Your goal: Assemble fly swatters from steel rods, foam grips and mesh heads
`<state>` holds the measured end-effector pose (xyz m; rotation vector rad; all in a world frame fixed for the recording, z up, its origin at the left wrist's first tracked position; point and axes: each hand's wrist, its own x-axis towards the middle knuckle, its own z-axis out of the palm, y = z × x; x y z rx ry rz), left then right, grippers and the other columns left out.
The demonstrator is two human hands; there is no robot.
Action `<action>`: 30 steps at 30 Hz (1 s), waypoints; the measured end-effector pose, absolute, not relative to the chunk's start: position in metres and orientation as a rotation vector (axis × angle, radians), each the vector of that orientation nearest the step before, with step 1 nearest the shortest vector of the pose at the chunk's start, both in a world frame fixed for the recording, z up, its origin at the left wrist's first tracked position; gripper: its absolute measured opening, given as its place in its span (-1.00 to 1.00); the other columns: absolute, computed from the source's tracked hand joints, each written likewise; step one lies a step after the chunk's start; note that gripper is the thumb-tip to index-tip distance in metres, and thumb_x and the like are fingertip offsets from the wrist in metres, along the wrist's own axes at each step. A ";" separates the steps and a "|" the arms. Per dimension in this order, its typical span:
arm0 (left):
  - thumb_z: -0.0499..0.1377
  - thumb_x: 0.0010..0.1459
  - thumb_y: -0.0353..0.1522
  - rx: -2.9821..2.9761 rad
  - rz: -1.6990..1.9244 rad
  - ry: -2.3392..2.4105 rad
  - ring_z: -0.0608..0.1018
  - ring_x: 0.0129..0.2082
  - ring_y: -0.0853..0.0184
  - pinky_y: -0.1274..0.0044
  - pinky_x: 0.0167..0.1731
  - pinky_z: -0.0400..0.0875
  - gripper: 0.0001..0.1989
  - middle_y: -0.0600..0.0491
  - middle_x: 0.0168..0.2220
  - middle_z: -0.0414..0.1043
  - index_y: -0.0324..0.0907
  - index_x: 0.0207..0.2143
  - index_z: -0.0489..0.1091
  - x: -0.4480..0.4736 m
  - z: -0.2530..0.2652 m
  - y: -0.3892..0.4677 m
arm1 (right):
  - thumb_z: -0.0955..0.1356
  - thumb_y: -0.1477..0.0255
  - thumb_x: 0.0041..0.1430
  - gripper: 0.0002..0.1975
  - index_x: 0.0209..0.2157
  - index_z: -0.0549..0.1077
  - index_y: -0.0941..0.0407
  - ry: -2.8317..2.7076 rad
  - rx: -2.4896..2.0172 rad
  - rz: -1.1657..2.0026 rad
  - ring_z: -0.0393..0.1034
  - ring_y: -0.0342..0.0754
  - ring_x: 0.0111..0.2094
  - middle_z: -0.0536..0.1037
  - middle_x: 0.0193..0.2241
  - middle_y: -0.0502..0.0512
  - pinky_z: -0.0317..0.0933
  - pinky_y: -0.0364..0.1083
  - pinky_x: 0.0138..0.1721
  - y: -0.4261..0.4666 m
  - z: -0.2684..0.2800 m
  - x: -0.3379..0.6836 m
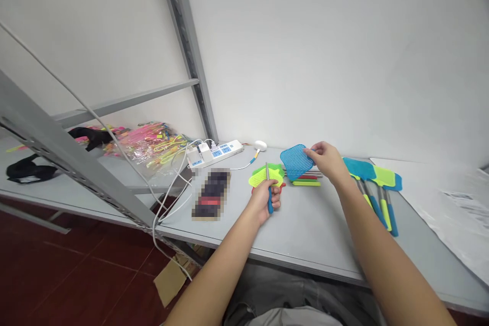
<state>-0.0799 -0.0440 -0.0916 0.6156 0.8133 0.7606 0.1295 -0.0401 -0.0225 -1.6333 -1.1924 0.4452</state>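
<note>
My left hand (264, 201) is wrapped round a blue handle (270, 200) whose metal rod (267, 170) points up and away from me. Pinched at its right corner in my right hand (324, 159) is a blue fly swatter head (296, 161), held above the table. Behind my left hand lie green and yellow-green swatter heads (263, 177), with a bit of red under them. Metal rods with red and green handles (306, 183) lie below the blue head. To the right rest several whole fly swatters (376, 178) in blue and yellow-green.
A blurred dark rectangular object (212, 196) lies left of my hands. Behind it are a white power strip (225, 153) and loose white cables. A grey metal upright (76, 163) crosses the left side. Bagged colourful items (148, 145) lie beyond it. White plastic sheeting (439, 204) covers the right.
</note>
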 end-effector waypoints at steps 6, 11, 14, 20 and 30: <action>0.10 0.25 -0.23 0.844 0.843 0.813 0.39 -0.56 0.48 0.60 -0.55 0.33 -0.74 0.11 -0.37 0.38 -0.19 -0.10 0.37 -0.070 -0.088 -0.058 | 0.34 0.00 0.05 -0.58 -0.31 0.25 0.05 -0.622 -1.236 0.309 0.38 -0.10 -0.39 0.39 -0.46 -0.06 0.30 -0.07 -0.31 -0.126 -0.046 0.150; 0.25 0.06 -0.28 1.087 0.840 0.761 0.21 -0.63 0.51 0.67 -0.63 0.02 -0.84 0.19 -0.59 0.22 -0.20 -0.36 0.45 -0.051 -0.082 -0.089 | 0.44 0.12 -0.02 -0.65 -0.38 0.29 0.04 -0.373 -1.124 0.407 0.36 -0.11 -0.44 0.40 -0.47 -0.06 0.32 -0.08 -0.36 -0.170 -0.101 0.144; 0.29 0.03 -0.28 1.162 0.826 0.720 0.24 -0.56 0.48 0.65 -0.58 0.04 -0.83 0.15 -0.56 0.28 -0.22 -0.43 0.46 -0.037 -0.082 -0.112 | 0.44 0.19 0.04 -0.69 -0.27 0.33 0.03 -0.296 -1.114 0.424 0.36 -0.15 -0.42 0.43 -0.43 -0.06 0.29 -0.14 -0.36 -0.187 -0.117 0.126; 0.21 0.12 -0.14 1.087 0.835 0.694 0.08 -0.65 0.50 0.62 -0.64 -0.02 -0.73 0.25 -0.62 0.09 -0.15 -0.28 0.32 -0.008 -0.089 -0.144 | 0.49 0.31 -0.01 -0.47 0.02 0.35 0.04 -0.495 -1.227 0.462 0.45 -0.07 -0.22 0.56 -0.28 0.02 0.27 -0.08 -0.11 -0.201 -0.106 0.095; -0.05 0.25 0.00 1.172 0.741 0.729 0.00 -0.69 0.50 0.62 -0.69 -0.08 -0.60 0.25 -0.57 0.00 -0.09 -0.11 0.27 -0.053 -0.079 -0.141 | 0.43 0.16 0.04 -0.63 -0.20 0.54 0.12 -0.667 -1.384 0.711 0.45 0.12 -0.15 0.61 -0.20 0.14 0.28 0.00 -0.14 -0.198 -0.106 0.100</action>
